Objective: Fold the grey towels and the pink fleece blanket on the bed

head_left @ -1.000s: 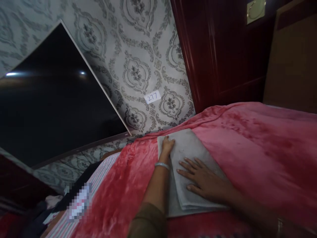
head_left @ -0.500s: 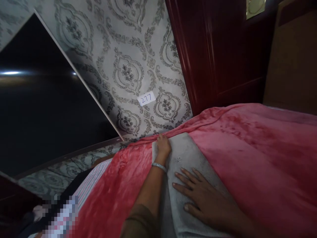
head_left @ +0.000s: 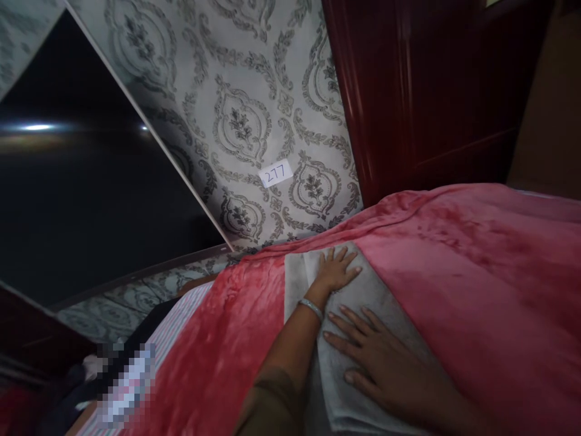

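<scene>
A folded grey cloth with a soft, plush look lies lengthwise on a red blanket. My left hand, with a bracelet at the wrist, rests flat near the cloth's far end, fingers spread. Closer to me, my right hand also lies palm down on the cloth with its fingers apart. Neither hand grips anything. Part of the cloth's near end is hidden under my right hand and forearm.
A large black screen stands at the left against patterned wallpaper. A paper label reading 277 is on the wall. Dark red wood panelling rises at the back right. Striped fabric shows at the blanket's left side.
My left hand has moved right from the cloth's far left edge onto its top, and its fingers have spread out. My right hand stays on the cloth. The view has shifted slightly.
</scene>
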`<state>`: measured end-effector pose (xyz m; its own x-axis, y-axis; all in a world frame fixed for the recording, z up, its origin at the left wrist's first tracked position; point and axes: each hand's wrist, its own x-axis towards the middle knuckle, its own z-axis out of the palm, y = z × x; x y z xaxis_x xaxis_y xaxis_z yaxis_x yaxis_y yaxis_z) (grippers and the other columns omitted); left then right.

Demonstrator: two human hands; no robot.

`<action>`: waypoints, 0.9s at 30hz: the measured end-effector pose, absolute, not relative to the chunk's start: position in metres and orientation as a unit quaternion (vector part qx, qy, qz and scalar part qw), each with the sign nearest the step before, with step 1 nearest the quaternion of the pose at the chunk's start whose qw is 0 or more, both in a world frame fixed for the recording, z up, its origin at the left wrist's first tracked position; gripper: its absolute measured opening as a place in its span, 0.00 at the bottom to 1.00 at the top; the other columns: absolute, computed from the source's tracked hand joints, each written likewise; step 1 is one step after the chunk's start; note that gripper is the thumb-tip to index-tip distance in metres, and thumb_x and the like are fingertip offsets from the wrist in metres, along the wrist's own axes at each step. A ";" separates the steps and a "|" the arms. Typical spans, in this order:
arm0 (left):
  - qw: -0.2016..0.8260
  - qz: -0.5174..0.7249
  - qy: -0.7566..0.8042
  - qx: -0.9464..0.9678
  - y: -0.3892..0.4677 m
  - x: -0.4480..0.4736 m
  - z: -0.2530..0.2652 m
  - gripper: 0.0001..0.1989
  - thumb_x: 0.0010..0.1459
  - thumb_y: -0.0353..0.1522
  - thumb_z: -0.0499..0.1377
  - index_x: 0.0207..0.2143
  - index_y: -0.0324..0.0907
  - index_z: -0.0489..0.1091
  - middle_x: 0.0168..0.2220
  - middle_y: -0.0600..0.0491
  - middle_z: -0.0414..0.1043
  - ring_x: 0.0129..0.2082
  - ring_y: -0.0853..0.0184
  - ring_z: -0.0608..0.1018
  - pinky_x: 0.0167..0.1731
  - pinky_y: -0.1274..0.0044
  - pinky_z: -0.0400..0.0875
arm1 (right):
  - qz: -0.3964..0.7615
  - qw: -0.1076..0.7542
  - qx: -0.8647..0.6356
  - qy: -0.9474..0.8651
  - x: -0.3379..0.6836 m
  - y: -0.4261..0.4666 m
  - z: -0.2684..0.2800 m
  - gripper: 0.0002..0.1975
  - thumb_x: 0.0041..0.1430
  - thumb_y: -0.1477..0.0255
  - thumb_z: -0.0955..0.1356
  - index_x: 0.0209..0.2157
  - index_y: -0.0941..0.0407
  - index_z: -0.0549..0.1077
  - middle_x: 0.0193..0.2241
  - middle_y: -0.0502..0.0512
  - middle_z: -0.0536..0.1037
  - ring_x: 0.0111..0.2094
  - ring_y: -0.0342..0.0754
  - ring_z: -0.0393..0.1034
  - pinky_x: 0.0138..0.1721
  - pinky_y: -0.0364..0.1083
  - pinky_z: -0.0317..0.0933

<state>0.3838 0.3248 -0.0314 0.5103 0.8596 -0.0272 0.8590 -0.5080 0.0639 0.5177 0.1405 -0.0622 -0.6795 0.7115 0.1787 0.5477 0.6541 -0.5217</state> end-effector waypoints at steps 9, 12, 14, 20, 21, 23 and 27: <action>0.057 -0.032 0.531 0.845 0.314 0.391 -0.016 0.37 0.68 0.54 0.40 0.73 0.49 0.45 0.76 0.48 0.37 0.75 0.55 0.43 0.70 0.54 0.40 | 0.141 0.172 -0.348 -0.911 0.519 0.149 -0.070 0.31 0.70 0.50 0.60 0.71 0.40 0.55 0.72 0.53 0.47 0.73 0.64 0.37 0.68 0.73 0.35; 0.086 -0.064 0.515 0.850 0.295 0.379 -0.007 0.37 0.68 0.54 0.42 0.73 0.49 0.46 0.76 0.49 0.37 0.75 0.56 0.43 0.70 0.55 0.41 | 0.119 0.176 -0.347 -0.914 0.520 0.152 -0.074 0.30 0.70 0.51 0.60 0.70 0.40 0.57 0.72 0.52 0.49 0.72 0.63 0.41 0.68 0.73 0.35; 0.098 -0.066 0.492 0.862 0.277 0.365 -0.007 0.36 0.68 0.53 0.42 0.73 0.51 0.46 0.76 0.51 0.37 0.75 0.57 0.43 0.70 0.55 0.40 | 0.108 0.178 -0.346 -0.915 0.520 0.155 -0.077 0.30 0.69 0.50 0.60 0.69 0.41 0.58 0.72 0.53 0.51 0.72 0.62 0.42 0.68 0.73 0.36; 0.099 -0.010 0.512 0.853 0.233 0.329 -0.025 0.32 0.71 0.48 0.39 0.73 0.50 0.47 0.76 0.52 0.37 0.75 0.58 0.40 0.70 0.56 0.38 | 0.110 0.164 -0.345 -0.918 0.520 0.152 -0.080 0.31 0.69 0.48 0.58 0.69 0.41 0.58 0.70 0.54 0.55 0.72 0.64 0.41 0.67 0.74 0.38; 0.097 -0.002 0.515 0.852 0.231 0.328 -0.027 0.32 0.71 0.47 0.39 0.73 0.50 0.48 0.76 0.51 0.37 0.75 0.58 0.40 0.70 0.56 0.38 | 0.111 0.158 -0.347 -0.918 0.519 0.148 -0.079 0.32 0.69 0.48 0.58 0.70 0.42 0.58 0.71 0.54 0.54 0.72 0.65 0.41 0.67 0.75 0.39; 0.092 0.006 0.515 0.852 0.230 0.328 -0.029 0.31 0.71 0.47 0.39 0.73 0.50 0.48 0.76 0.51 0.38 0.75 0.58 0.41 0.70 0.56 0.39 | 0.113 0.148 -0.349 -0.918 0.519 0.134 -0.080 0.33 0.69 0.48 0.57 0.70 0.44 0.58 0.71 0.55 0.53 0.72 0.65 0.40 0.67 0.74 0.38; 0.074 0.005 0.527 0.846 0.226 0.336 -0.023 0.31 0.72 0.47 0.39 0.73 0.49 0.48 0.76 0.50 0.40 0.75 0.57 0.44 0.70 0.55 0.41 | 0.091 0.166 -0.366 -0.911 0.520 0.094 -0.085 0.34 0.69 0.47 0.58 0.70 0.46 0.57 0.71 0.55 0.53 0.72 0.62 0.43 0.68 0.71 0.40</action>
